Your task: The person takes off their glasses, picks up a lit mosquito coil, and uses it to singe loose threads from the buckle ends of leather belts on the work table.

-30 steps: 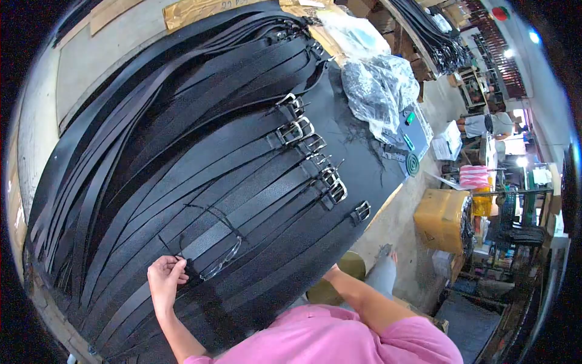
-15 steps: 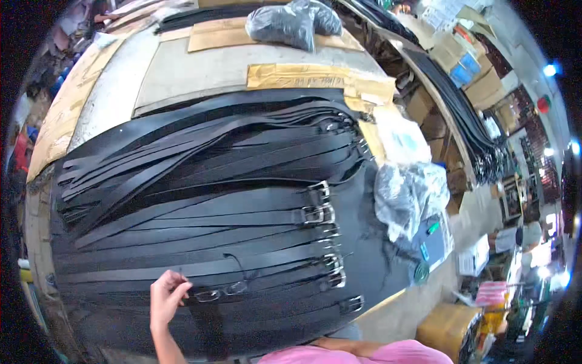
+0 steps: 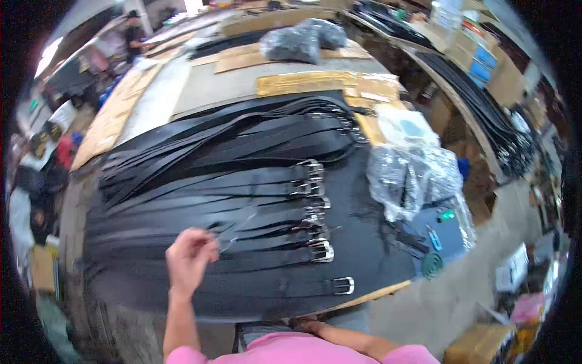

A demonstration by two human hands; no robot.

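Fingers [image 3: 204,238] of our left hand [image 3: 188,259] are pressing together with the thumb, pinching one end of a pair of glasses [image 3: 230,244]. The glasses are showing blurred just to the right of the fingertips, over a row of black belts [image 3: 242,203], and we cannot tell whether they are touching the leather. Our right hand [image 3: 308,325] is staying low and to the right of those fingers, by the near table edge; it is too dark there for us to tell how its own fingers are standing.

Silvery buckles [image 3: 323,251] are lining up to the right of the pinch, and a lone buckle [image 3: 343,286] is lying nearer to us, farther right. Beyond the fingertips we are seeing a thicker pile of belts [image 3: 230,130]. Well to their right, clear plastic wrapping [image 3: 388,176] is lying crumpled, with a green coil [image 3: 432,266] and a teal cutter [image 3: 434,238] on its near side.
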